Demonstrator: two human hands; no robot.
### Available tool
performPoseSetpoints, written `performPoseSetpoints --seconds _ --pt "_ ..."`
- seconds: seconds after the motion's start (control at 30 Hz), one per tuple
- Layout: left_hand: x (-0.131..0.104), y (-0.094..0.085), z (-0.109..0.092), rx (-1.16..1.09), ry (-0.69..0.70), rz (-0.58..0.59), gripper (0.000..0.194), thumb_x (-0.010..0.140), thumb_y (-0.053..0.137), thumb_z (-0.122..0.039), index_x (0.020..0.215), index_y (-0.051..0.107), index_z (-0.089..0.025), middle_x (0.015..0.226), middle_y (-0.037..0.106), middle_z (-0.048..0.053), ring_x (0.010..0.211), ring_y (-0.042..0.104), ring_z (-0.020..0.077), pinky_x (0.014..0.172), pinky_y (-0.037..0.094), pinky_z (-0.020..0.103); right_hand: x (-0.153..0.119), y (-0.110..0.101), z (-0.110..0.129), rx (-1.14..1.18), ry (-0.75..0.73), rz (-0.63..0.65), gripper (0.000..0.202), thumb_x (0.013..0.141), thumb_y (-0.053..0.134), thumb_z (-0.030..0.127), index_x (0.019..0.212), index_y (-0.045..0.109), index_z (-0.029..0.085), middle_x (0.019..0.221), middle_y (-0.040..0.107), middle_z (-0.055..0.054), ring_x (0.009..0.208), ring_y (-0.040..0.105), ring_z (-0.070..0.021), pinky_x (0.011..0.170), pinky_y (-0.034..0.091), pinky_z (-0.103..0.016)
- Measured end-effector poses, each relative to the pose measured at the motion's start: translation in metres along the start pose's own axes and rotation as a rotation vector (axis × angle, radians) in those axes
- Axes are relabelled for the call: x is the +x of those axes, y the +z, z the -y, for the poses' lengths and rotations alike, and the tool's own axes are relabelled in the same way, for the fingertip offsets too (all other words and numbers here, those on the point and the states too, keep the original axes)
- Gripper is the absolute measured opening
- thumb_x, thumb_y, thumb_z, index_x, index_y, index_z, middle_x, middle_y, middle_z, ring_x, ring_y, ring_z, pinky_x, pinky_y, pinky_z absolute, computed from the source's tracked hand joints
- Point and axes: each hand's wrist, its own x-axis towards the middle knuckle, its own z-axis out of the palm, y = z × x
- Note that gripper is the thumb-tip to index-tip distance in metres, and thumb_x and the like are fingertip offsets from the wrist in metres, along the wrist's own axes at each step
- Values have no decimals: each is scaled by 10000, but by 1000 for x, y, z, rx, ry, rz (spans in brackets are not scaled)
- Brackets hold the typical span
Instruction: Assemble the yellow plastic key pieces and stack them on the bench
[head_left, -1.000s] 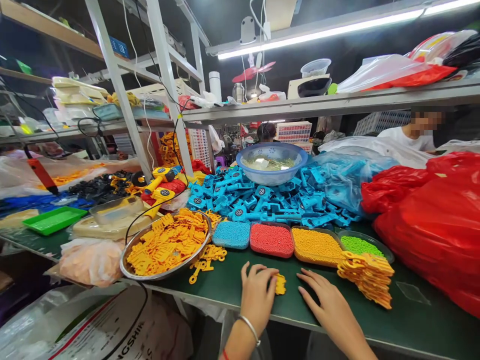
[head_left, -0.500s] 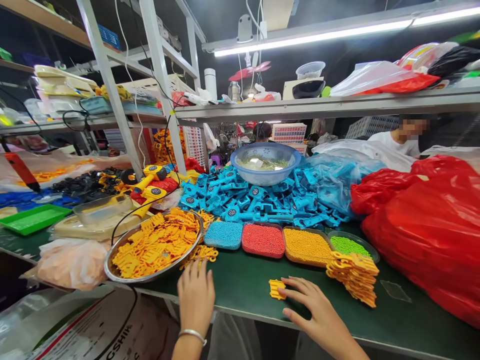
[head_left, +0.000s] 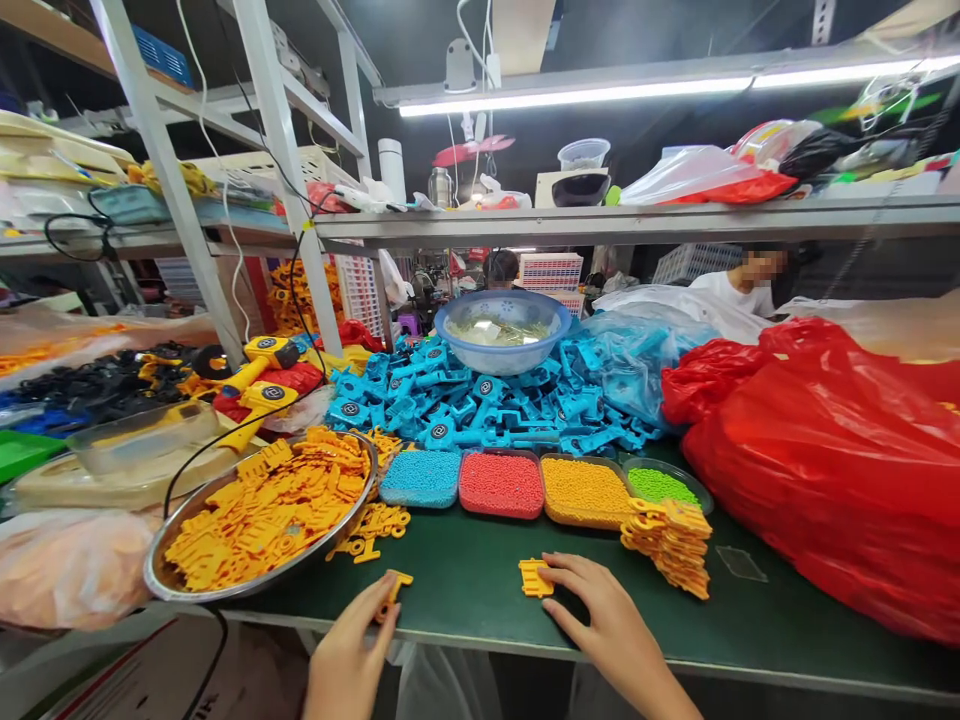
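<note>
Left hand (head_left: 349, 655) pinched a small yellow key-shaped plastic piece (head_left: 395, 585) at lower centre of the frame.
Right hand (head_left: 607, 625) lay loosely curled, fingertips on a flat yellow ribbed plastic piece (head_left: 534, 578) — both looked light, stiff, best gripped by the edges.

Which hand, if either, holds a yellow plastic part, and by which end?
The left hand pinches a small yellow part by its near end. The right hand holds nothing; its fingertips rest on a flat yellow piece on the table.

Single head-worn view, looking forward and down, close over green table (head_left: 480, 600), shelves beyond
</note>
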Motion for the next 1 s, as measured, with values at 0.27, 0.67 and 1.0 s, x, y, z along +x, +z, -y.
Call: performPoseSetpoints --seconds 0.27,0.67,1.0 --pt "13 53 -89 -400 177 320 205 774 557 -263 943 670 -240 940 708 19 836 659 158 782 533 251 1 0 0 21 10 -33 302 811 532 331 1094 609 259 1138 614 -39 1083 523 -204 932 399 -343" --pt "32 85 -96 -543 9 441 207 722 566 -230 900 671 -211 899 704 34 814 641 175 771 511 284 2 9 -7 -128 126 -175 250 823 430 202 913 649 285 936 581 -35 898 553 -192 779 435 -320" --pt "33 85 -89 -682 -95 389 195 743 542 -287 855 667 -188 903 696 58 854 637 188 800 507 304 17 36 32 -437 304 -378 373 706 563 570 718 531 198 778 566 -51 827 523 -266 751 380 -433"
